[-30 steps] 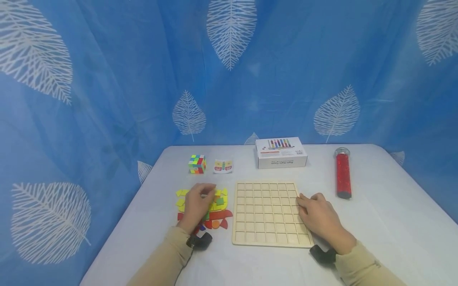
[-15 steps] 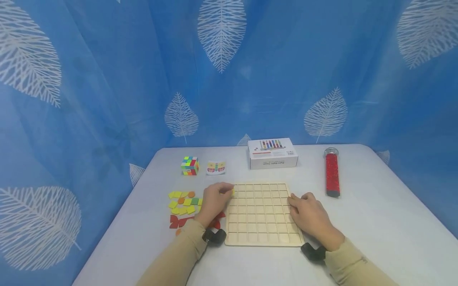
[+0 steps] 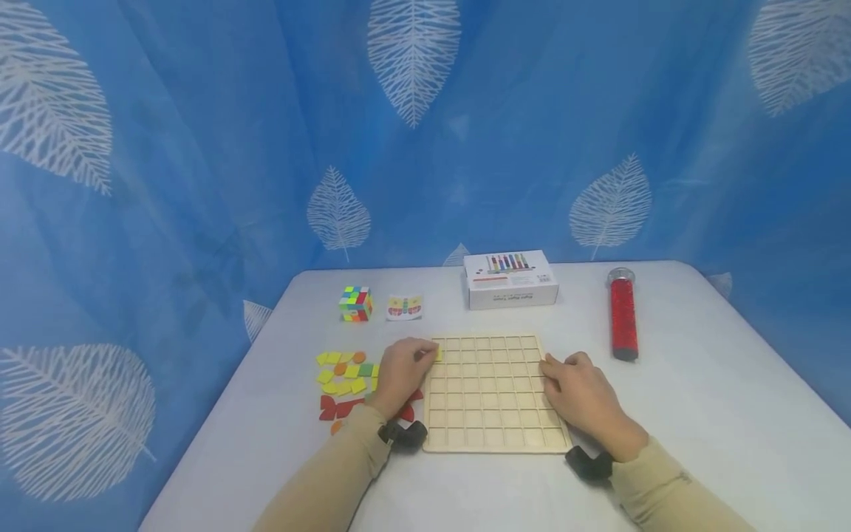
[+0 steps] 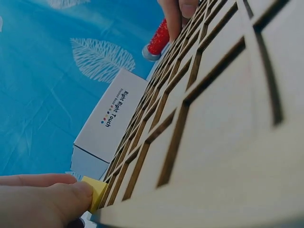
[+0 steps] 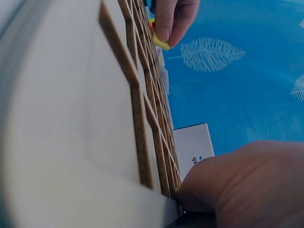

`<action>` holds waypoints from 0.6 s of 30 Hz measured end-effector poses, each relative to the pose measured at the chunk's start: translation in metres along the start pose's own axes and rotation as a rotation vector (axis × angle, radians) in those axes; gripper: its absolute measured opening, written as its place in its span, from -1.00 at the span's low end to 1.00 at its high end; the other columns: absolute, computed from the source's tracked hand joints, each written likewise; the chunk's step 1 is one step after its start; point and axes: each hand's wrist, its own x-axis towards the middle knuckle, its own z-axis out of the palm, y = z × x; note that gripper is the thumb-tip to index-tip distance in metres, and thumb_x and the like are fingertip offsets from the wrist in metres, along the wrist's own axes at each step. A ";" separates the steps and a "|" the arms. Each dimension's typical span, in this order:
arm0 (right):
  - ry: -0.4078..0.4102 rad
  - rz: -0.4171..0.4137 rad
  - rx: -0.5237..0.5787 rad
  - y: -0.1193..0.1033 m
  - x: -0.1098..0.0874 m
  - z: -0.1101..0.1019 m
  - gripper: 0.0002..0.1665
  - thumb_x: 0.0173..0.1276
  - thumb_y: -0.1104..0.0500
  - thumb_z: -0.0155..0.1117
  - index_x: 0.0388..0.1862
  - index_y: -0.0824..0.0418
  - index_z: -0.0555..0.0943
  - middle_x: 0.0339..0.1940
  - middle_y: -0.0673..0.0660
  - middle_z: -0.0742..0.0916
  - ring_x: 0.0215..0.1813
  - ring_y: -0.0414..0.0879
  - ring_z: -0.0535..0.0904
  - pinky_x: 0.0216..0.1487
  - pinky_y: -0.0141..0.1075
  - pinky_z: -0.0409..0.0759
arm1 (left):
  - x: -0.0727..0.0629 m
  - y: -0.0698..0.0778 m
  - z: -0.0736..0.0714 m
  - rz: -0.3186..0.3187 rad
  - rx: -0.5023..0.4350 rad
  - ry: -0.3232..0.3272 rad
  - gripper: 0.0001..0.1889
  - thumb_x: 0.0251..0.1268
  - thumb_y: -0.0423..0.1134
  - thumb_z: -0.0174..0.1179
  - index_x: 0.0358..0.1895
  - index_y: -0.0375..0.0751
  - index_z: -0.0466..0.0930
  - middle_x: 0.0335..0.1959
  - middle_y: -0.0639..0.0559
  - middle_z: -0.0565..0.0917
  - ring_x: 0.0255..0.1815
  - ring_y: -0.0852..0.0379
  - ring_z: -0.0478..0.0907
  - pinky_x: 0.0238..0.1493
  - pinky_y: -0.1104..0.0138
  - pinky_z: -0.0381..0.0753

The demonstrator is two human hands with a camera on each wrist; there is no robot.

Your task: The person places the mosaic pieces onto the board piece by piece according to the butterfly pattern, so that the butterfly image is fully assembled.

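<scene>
Board [image 3: 493,395] lies between both hands [image 3: 401,375] [image 3: 585,393], the left pinching a yellow tile [image 4: 98,193].

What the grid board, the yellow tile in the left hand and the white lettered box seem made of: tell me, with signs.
Grid board: probably wood, matte and unpainted; pale tan face, brown inner edges.
Yellow tile: painted wood or plastic; its even colour leaves that open.
White lettered box: likely smooth cardboard; flat printed faces, crisp folds.

right hand [image 5: 251,183] seemingly holds gridded board [image 5: 90,118]; left hand [image 5: 176,18] pinches yellow piece [image 5: 160,42].
</scene>
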 end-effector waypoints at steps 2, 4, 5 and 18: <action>0.002 -0.001 0.001 0.000 0.000 -0.001 -0.64 0.32 0.25 0.32 0.10 0.18 0.76 0.23 0.27 0.72 -0.05 0.20 0.62 -0.27 0.05 0.63 | 0.002 0.002 0.000 0.005 0.033 0.003 -0.81 0.34 -0.11 0.38 -0.02 0.10 0.80 -0.05 0.18 0.80 -0.02 0.17 0.70 0.09 0.20 0.64; 0.000 -0.002 0.003 0.000 0.000 -0.002 -0.64 0.32 0.25 0.31 0.09 0.18 0.76 0.23 0.27 0.72 -0.05 0.20 0.62 -0.28 0.05 0.62 | 0.003 0.003 0.001 0.004 0.056 0.003 -0.81 0.34 -0.09 0.38 -0.02 0.11 0.80 -0.08 0.19 0.80 -0.08 0.19 0.69 0.04 0.23 0.64; -0.001 -0.003 0.005 0.000 0.000 -0.003 -0.64 0.32 0.25 0.31 0.09 0.18 0.76 0.24 0.27 0.72 -0.05 0.20 0.62 -0.28 0.05 0.62 | 0.003 0.004 0.001 0.002 0.065 0.004 -0.81 0.34 -0.08 0.38 -0.03 0.12 0.80 -0.09 0.20 0.80 -0.10 0.20 0.68 0.01 0.23 0.63; -0.018 -0.003 0.004 0.001 0.002 0.000 -0.60 0.34 0.22 0.30 0.14 0.22 0.73 0.25 0.30 0.70 -0.03 0.21 0.62 -0.25 0.06 0.63 | 0.003 0.006 -0.002 0.033 0.123 -0.021 -0.75 0.35 -0.08 0.36 0.06 0.12 0.77 -0.04 0.18 0.80 0.01 0.13 0.68 0.10 0.20 0.61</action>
